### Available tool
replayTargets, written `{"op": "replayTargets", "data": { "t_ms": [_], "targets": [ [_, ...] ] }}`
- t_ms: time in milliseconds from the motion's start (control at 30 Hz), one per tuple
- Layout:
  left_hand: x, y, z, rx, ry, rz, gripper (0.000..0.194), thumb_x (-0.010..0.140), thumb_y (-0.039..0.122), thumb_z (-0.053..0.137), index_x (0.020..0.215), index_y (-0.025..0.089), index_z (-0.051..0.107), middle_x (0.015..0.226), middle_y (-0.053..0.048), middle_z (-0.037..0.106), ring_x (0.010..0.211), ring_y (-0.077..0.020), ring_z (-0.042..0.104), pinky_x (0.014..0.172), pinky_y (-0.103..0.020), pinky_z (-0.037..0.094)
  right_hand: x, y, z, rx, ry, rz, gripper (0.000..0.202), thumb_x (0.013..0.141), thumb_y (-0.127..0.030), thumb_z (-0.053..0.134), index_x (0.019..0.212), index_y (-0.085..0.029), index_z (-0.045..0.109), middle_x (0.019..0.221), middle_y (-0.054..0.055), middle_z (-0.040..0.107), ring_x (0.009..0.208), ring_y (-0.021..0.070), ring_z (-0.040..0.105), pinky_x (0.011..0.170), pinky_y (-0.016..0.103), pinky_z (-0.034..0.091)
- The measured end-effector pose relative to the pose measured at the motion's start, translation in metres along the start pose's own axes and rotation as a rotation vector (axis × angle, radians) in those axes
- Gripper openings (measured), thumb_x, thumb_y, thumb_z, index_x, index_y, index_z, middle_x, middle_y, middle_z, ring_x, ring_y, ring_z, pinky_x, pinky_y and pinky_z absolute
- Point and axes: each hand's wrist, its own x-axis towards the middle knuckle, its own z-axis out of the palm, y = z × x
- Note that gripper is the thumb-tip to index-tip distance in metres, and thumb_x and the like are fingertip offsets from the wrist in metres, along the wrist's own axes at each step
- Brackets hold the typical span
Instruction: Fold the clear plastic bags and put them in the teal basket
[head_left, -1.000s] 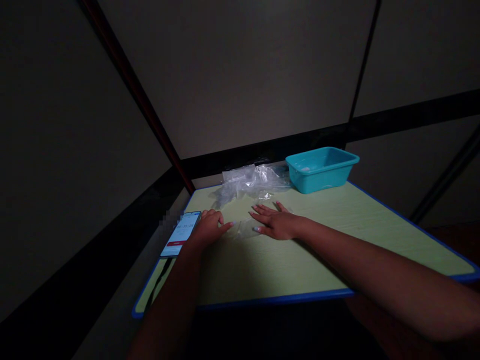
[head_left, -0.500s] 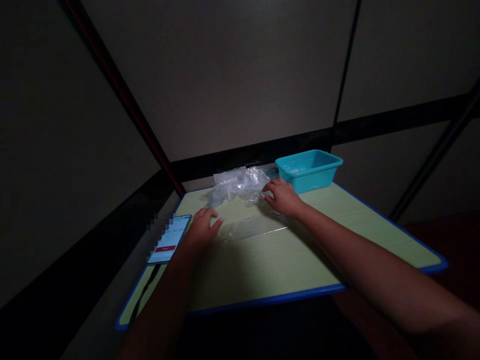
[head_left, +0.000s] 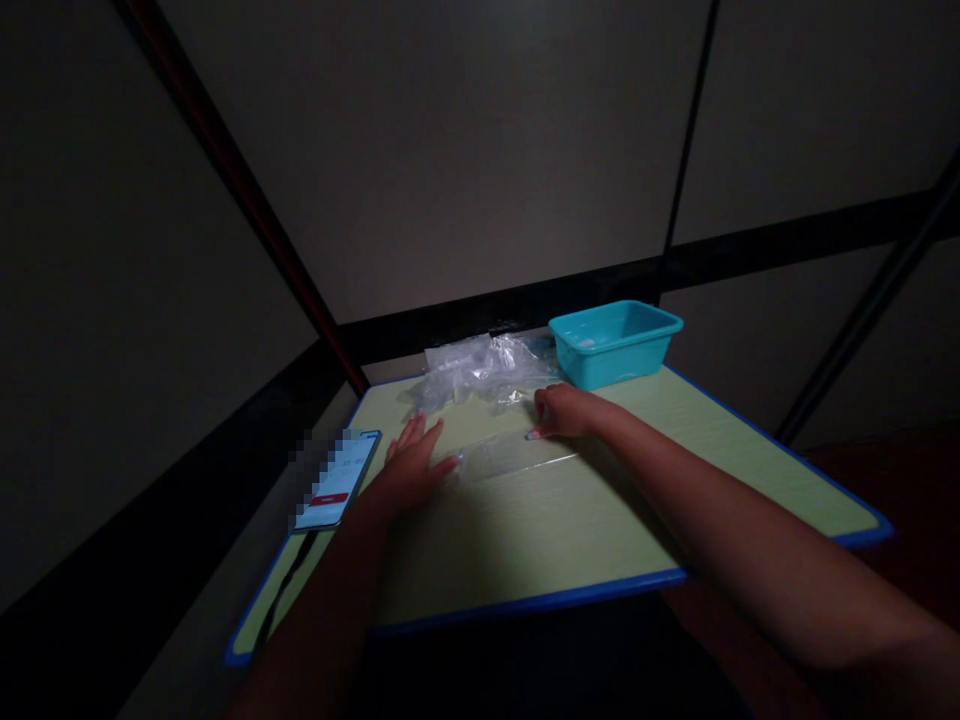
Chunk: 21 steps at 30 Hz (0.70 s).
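A flat clear plastic bag [head_left: 495,457] lies on the table between my hands. My left hand [head_left: 411,462] is open over the bag's left end, fingers spread and thumb tip at its edge. Above the right part of the bag, my right hand [head_left: 570,411] has bent fingers, with its thumb apart from them and pointing at the film. No held thing shows in it, and its palm side is hidden. Beyond both hands sits a crumpled heap of clear plastic bags [head_left: 480,370].
A turquoise plastic basket [head_left: 619,362] stands at the back right with something pale inside. At the left edge lies a lit phone [head_left: 341,485], a dark strap [head_left: 289,580] below it. The yellow-green table [head_left: 525,550] has a blue rim and backs onto panelled walls.
My right hand has come nearer, from beside the heap down to the flat bag, its fingers curling more. My left hand has spread its fingers and shifted slightly, thumb toward the bag.
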Motion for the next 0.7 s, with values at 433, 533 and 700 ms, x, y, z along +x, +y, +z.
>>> {"op": "replayTargets", "data": {
  "t_ms": [433,533,700],
  "targets": [
    [-0.009,0.069,0.013,-0.066,0.002,0.415,0.061,0.092,0.044,0.035,0.143,0.012,0.026,0.152,-0.013,0.018,0.141,-0.0217,0.015,0.112,-0.05,0.014,-0.007,-0.004,-0.019,-0.064,-0.113,0.064,0.037,0.084,-0.039,0.055,0.107,-0.011,0.063,0.108,0.017,0.066,0.098,0.0257,0.061,0.071,0.026,0.041],
    [-0.009,0.07,0.017,0.007,-0.063,0.332,0.063,0.092,0.044,0.031,0.145,0.009,0.021,0.152,-0.015,0.014,0.141,-0.0226,0.011,0.111,-0.052,0.014,-0.007,-0.004,-0.02,-0.08,-0.174,0.046,0.039,0.082,-0.041,0.059,0.104,-0.01,0.064,0.105,0.017,0.067,0.097,0.0258,0.061,0.069,0.026,0.041],
    [-0.01,0.073,0.017,0.08,-0.139,0.286,0.064,0.093,0.045,0.026,0.145,0.01,0.018,0.152,-0.015,0.012,0.141,-0.0232,0.01,0.11,-0.054,0.015,-0.004,0.0,-0.015,-0.127,-0.215,-0.041,0.033,0.08,-0.038,0.061,0.097,-0.01,0.067,0.101,0.016,0.068,0.097,0.0262,0.061,0.073,0.027,0.04]
  ]
}}
